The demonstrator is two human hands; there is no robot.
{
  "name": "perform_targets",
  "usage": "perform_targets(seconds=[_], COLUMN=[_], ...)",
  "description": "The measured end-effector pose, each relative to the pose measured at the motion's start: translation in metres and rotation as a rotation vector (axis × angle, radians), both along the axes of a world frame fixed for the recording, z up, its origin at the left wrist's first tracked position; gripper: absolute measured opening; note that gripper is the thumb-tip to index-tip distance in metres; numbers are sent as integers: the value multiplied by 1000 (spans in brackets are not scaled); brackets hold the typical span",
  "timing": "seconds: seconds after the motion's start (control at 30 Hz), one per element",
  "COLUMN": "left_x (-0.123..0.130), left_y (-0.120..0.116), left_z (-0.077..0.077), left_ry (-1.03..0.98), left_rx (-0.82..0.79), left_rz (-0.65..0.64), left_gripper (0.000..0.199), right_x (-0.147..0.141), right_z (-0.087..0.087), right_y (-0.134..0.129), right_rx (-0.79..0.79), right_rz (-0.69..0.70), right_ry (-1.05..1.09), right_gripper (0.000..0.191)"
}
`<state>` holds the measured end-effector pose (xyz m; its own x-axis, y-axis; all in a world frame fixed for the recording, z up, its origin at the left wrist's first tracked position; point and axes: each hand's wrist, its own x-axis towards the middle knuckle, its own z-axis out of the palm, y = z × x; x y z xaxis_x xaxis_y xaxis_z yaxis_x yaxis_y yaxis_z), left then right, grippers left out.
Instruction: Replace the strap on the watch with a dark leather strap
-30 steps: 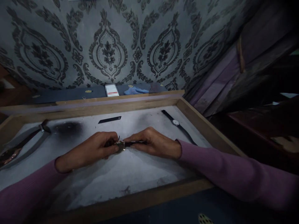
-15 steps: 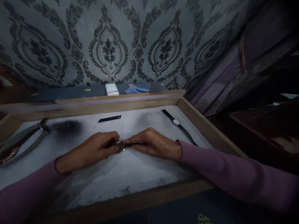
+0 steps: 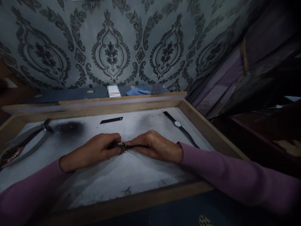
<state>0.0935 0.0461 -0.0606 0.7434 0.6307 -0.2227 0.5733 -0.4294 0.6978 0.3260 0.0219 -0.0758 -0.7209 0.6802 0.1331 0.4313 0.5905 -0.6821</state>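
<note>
Between my two hands is a wristwatch (image 3: 122, 147) with a round metal case, held low over the white floor of a wooden tray. My left hand (image 3: 101, 149) is closed, thumb and fingers pinching the case from the left. From the right, my right hand (image 3: 150, 145) grips the dark strap beside the case. Fingers cover much of the strap on both sides. Behind my hands lies a flat black blade (image 3: 111, 120) with a slanted end and a small hole.
A wooden rim (image 3: 150, 103) surrounds the tray. Inside it, a watch with a black strap (image 3: 177, 124) lies at right, and a larger brown-strapped watch (image 3: 10, 153) at left. A blue cloth (image 3: 138, 91) and a white packet (image 3: 114, 91) sit beyond the back rim, before a patterned wall.
The view has shifted slightly, so more of the left watch shows. Both hands keep hold of the wristwatch, with hardly any movement.
</note>
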Motion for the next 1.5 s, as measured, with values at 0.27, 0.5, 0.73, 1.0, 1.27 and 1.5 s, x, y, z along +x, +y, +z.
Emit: perform_targets(seconds=[0.27,0.5,0.73,1.0,1.27,1.5], left_x=[3,4,3,6,8,8], left_y=[-2,-6,-7,-7,-7,-5], left_z=[0,6,6,2,0,-6], left_ry=[36,77,-26,-117,-190,-219], left_rx=[27,108,-18,-168,-397,-456], left_rz=[-5,-36,-1,36,96,114], left_gripper=[11,12,9,3,7,7], right_x=[0,0,2,0,0,-1], right_z=[-2,2,0,4,5,2], right_y=[-2,-4,-4,-5,-4,-2], right_rx=[26,26,103,95,33,-44], right_rz=[3,6,-52,-114,-101,-110], right_ry=[-9,-5,21,-16,28,63], right_gripper=[35,34,33,8,11,13])
